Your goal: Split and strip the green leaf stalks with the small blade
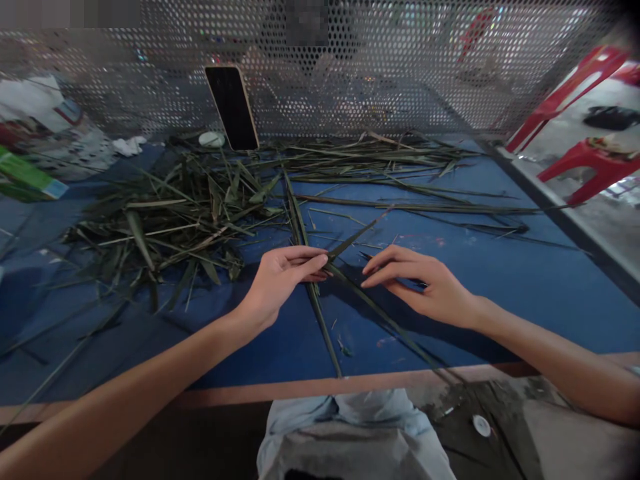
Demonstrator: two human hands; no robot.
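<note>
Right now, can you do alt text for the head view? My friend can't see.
A person's left-hand grip pinches a long green leaf strip above a blue table, with the right-hand grip beside it. Beyond lie a messy leaf pile and long leaves; a phone stands tilted.

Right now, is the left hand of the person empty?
No, the left hand pinches a narrow green leaf between thumb and fingers.

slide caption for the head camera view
Left hand pinches a long, narrow green leaf over a flat blue tabletop, right hand alongside.
</note>
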